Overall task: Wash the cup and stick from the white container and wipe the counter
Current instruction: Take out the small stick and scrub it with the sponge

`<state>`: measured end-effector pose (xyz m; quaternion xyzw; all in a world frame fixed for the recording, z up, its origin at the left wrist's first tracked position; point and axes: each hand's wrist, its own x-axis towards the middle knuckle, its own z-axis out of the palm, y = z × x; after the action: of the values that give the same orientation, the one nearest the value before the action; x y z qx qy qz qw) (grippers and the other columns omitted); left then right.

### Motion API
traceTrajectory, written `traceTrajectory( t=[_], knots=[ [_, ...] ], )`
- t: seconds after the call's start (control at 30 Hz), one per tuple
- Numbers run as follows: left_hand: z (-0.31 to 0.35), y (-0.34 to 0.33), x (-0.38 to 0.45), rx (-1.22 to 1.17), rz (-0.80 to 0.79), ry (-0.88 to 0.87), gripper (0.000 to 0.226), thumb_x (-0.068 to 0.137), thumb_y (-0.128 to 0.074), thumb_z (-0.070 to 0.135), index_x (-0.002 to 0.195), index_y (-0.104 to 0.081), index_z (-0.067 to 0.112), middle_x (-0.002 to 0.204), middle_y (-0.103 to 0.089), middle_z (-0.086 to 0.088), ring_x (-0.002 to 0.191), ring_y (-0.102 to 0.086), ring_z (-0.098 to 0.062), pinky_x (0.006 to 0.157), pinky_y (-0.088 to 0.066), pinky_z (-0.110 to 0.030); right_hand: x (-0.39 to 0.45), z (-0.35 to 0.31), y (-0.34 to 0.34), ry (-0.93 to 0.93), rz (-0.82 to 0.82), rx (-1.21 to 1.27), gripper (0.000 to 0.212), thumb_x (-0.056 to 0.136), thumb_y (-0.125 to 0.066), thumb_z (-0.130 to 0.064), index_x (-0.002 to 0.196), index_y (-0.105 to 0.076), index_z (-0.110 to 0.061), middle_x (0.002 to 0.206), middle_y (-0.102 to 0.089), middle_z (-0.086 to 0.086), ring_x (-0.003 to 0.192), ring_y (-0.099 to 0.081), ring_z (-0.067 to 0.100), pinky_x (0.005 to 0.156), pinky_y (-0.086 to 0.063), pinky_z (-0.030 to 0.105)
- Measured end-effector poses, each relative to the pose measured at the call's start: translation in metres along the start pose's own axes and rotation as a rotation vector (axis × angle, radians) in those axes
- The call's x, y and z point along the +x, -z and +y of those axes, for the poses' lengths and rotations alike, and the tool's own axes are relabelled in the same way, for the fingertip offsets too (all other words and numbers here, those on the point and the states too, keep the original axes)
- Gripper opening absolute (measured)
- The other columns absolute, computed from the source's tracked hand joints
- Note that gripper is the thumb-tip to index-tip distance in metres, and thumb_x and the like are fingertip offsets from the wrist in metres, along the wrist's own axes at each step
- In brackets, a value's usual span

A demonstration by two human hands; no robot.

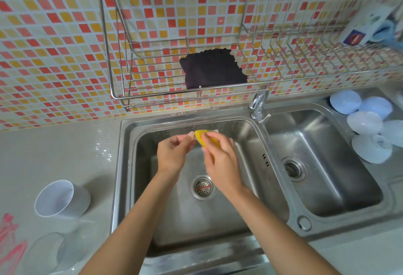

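Note:
Both hands are over the left basin of the steel sink (130,165). My right hand (220,156) grips a yellow sponge (204,136), folded in its fingers. My left hand (174,152) has curled fingers, and its thumb and forefinger pinch a thin stick at the sponge's left edge. The stick is almost entirely hidden by the sponge and fingers. The white cup (63,198) lies on its side on the counter, left of the sink, with its mouth facing me.
A clear glass container (50,253) and a red-pink item (11,237) sit at the counter's lower left. The faucet (259,104) stands between the basins. White bowls (366,126) are stacked at right. A dark cloth (213,69) hangs on the wire rack (152,98) above.

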<state>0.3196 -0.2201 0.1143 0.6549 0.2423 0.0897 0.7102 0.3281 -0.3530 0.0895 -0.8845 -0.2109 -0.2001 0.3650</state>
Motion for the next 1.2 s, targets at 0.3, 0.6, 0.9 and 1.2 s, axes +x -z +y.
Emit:
traceTrajectory(
  t=[0.3,0.6,0.9,1.2],
  knots=[
    [0.003,-0.002,-0.002,0.099,-0.072,-0.007,0.017,0.087,-0.071,0.022,0.079,-0.075,0.008,0.07,-0.073,-0.002,0.067,-0.067,-0.005,0.073,-0.054,-0.019,0.012,0.02,0.01,0.019,0.032,-0.096,0.046,0.079,-0.074,-0.006,0.123,-0.064,-0.018,0.121,-0.062,-0.002,0.098,-0.051,0.025,0.091,-0.045,0.028],
    [0.012,0.0,-0.002,0.562,-0.208,-0.351,0.019,0.083,-0.074,0.029,0.101,-0.07,0.023,0.083,-0.07,0.009,0.072,-0.062,0.006,0.077,-0.05,-0.013,0.032,0.039,0.018,0.238,0.005,-0.268,0.027,0.084,-0.064,-0.009,0.109,-0.07,-0.018,0.104,-0.068,-0.007,0.091,-0.054,0.025,0.085,-0.05,0.031],
    [0.014,-0.008,-0.004,0.59,-0.096,-0.347,0.017,0.086,-0.071,0.027,0.098,-0.077,0.016,0.088,-0.075,0.005,0.074,-0.065,-0.001,0.07,-0.045,-0.006,0.021,0.034,0.023,0.052,0.094,-0.095,0.033,0.088,-0.066,-0.008,0.12,-0.067,-0.017,0.117,-0.066,-0.005,0.095,-0.052,0.019,0.087,-0.046,0.029],
    [0.009,-0.039,-0.012,0.197,-0.072,-0.049,0.012,0.086,-0.071,0.027,0.078,-0.076,0.019,0.075,-0.074,0.001,0.07,-0.065,-0.006,0.082,-0.055,-0.029,0.011,0.041,0.03,-0.031,0.081,-0.067,0.037,0.089,-0.058,-0.005,0.125,-0.063,-0.011,0.123,-0.061,0.005,0.099,-0.05,0.027,0.092,-0.044,0.03]
  ],
)
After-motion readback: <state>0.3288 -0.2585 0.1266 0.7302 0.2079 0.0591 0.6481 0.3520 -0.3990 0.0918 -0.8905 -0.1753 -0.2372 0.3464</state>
